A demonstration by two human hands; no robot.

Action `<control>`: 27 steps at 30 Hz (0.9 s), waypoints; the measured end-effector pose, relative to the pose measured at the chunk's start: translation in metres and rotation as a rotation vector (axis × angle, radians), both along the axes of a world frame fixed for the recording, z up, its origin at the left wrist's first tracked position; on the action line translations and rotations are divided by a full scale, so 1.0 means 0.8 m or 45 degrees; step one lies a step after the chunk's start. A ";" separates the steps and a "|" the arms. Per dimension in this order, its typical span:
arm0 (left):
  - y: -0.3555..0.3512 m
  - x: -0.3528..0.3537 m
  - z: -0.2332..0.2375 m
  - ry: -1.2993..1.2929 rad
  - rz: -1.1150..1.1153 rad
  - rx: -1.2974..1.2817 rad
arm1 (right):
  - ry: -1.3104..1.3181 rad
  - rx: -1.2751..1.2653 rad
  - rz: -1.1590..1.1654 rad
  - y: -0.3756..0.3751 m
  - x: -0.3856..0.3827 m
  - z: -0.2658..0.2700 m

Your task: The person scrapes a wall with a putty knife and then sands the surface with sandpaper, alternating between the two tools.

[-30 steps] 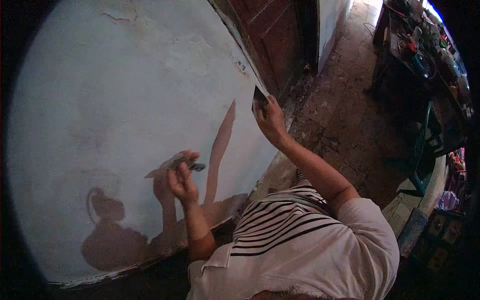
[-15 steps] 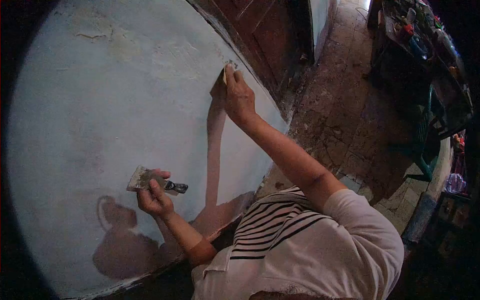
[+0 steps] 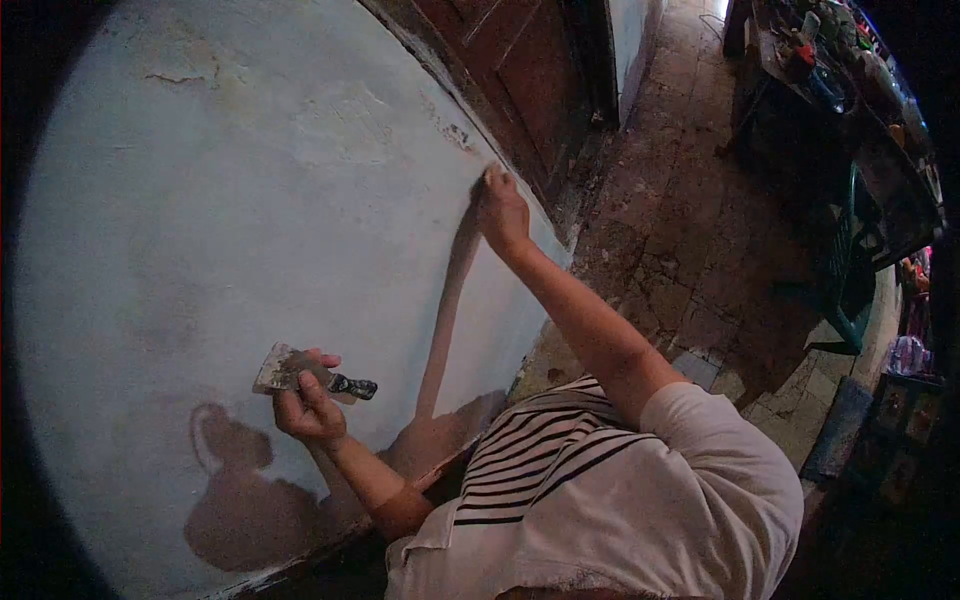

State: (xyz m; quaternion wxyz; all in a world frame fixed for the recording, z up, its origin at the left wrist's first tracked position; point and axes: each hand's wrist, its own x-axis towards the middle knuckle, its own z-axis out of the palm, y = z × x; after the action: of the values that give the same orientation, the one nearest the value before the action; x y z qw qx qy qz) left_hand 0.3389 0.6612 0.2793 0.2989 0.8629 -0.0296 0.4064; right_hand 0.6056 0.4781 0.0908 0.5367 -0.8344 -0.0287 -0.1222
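Observation:
My left hand (image 3: 310, 408) is closed around a putty knife (image 3: 295, 368), gripping it at the blade. The blade is wide and smeared with pale filler, and its dark, stained handle (image 3: 352, 386) points to the right. Behind the knife is the pale painted wall (image 3: 250, 250). My right hand (image 3: 504, 212) is up against the wall near its edge by the brown door, fingers pinched together. Whatever sits between those fingertips is too small and dark to make out.
A brown panelled door (image 3: 510, 80) borders the wall. Worn floor tiles (image 3: 670, 200) run beyond it. To the right, a cluttered table (image 3: 770, 60) stands near a green chair (image 3: 848, 290). Rough, flaking patches (image 3: 175, 78) mark the wall's upper part.
My right hand has slid along the wall's edge, down and to the right, uncovering a dark chipped spot. My left hand and the putty knife have barely shifted.

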 end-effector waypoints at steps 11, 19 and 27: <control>0.000 -0.002 -0.003 0.006 0.031 0.027 | -0.135 0.059 -0.008 0.000 0.002 0.023; 0.000 -0.001 -0.002 0.012 0.073 0.030 | -0.253 0.077 0.091 -0.015 -0.009 0.079; -0.004 -0.001 -0.002 0.018 0.096 -0.005 | -0.180 0.003 0.080 -0.008 0.002 0.086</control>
State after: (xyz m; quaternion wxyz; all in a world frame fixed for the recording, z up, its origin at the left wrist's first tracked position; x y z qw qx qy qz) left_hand 0.3379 0.6576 0.2777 0.2850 0.8657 0.0058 0.4115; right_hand 0.6068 0.4720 0.1600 0.5378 -0.8217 -0.0926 -0.1641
